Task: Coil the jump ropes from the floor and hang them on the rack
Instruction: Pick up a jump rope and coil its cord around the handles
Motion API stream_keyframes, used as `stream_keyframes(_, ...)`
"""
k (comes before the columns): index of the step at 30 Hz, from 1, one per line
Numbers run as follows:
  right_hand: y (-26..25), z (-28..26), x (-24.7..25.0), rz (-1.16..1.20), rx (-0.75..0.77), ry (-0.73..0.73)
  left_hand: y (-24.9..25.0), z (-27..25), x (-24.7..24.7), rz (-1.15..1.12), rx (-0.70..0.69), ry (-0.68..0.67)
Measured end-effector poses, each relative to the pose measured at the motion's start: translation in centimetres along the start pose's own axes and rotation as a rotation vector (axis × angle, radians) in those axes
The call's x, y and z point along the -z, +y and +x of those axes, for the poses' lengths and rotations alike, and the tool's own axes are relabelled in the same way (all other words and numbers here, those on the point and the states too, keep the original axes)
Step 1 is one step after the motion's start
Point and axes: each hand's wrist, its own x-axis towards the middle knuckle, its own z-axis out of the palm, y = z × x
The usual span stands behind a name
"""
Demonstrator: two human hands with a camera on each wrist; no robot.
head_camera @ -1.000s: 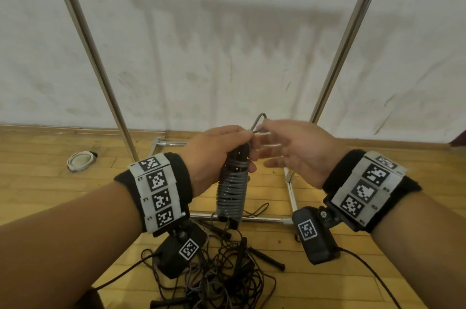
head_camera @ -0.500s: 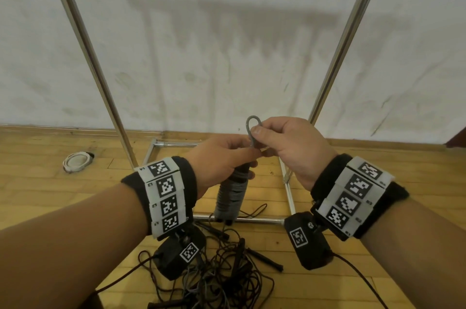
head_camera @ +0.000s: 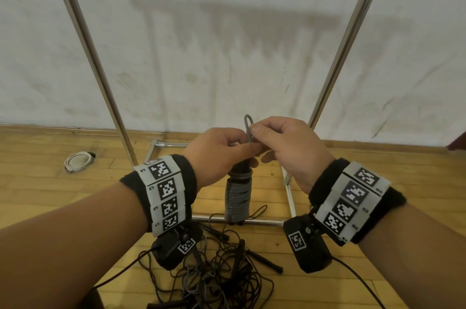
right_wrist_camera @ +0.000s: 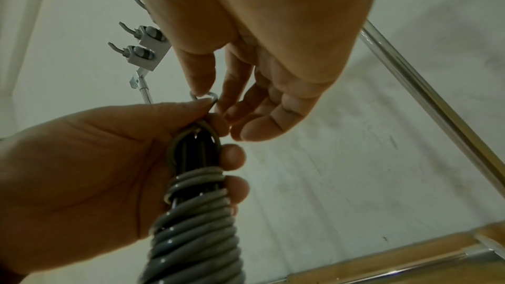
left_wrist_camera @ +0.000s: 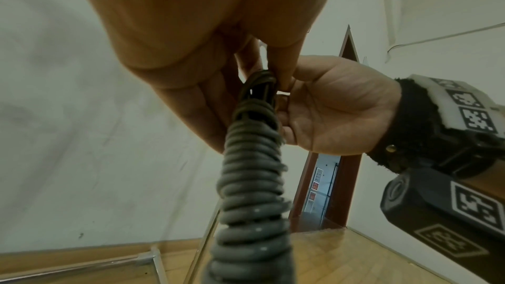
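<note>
A grey jump rope is wound in tight turns round its black handles and hangs upright in front of me. My left hand grips the top of this bundle, fingers curled round the handles. My right hand pinches a small grey loop of the rope that sticks up above the bundle, thumb and forefinger closed on it. In the left wrist view the coiled rope runs down from both hands. More dark jump ropes lie tangled on the floor below.
The metal rack's two slanted uprights and floor bars stand against the white wall. Hooks on a bracket show above in the right wrist view. A white round object lies on the wooden floor at left.
My right hand closed from spread fingers onto the rope end and drew it into a small tight loop above the bundle. The left hand kept its grip on the handles.
</note>
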Motion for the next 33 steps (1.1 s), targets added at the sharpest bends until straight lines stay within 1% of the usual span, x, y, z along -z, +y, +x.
stream_keyframes(2, -0.2, -0.1, 0.0, -0.005, 0.016, -0.015, 0.0, 0.1, 0.1, 0.032, -0.007, 0.026)
stream_keyframes(7, -0.4, -0.1, -0.1, -0.255, 0.118, 0.005, -0.1, 0.2, 0.1, 0.095, -0.008, 0.072)
stream_keyframes(9, -0.5, 0.0, 0.0, -0.268, 0.122, 0.019, -0.1, 0.1, 0.1, 0.018, 0.014, 0.080)
stream_keyframes(13, -0.7, 0.2, 0.8, -0.212, 0.121, 0.026, -0.1, 0.2, 0.6, -0.259, 0.045, 0.112)
stream_keyframes(17, -1.1, 0.5, 1.3, -0.144, 0.131, 0.046, 0.6, 0.5, 1.0, -0.446, 0.023, 0.165)
stream_keyframes(19, -1.7, 0.5, 1.6, -0.122, 0.131, 0.061, 1.4, 0.5, 1.3, -0.492, -0.007, 0.178)
stream_keyframes(21, -2.5, 0.5, 1.9, -0.060, 0.131, 0.078, 2.6, 0.3, 1.6, -0.464, -0.038, 0.172)
stream_keyframes(24, -4.9, 0.5, 2.3, 0.105, 0.137, 0.086, 5.8, 0.5, 2.2, -0.377, -0.085, 0.131)
stream_keyframes(27, -8.1, 1.0, 2.9, 0.207, 0.193, 0.072, 10.6, 1.1, 4.4, -0.262, -0.141, 0.142)
stream_keyframes(29, -10.4, 1.2, 3.9, 0.200, 0.256, 0.101, 14.4, 1.5, 5.9, -0.185, -0.209, 0.145)
stream_keyframes(33, -15.7, 1.7, 7.5, 0.167, 0.338, 0.187, 21.9, 2.3, 7.8, -0.019, -0.301, 0.121)
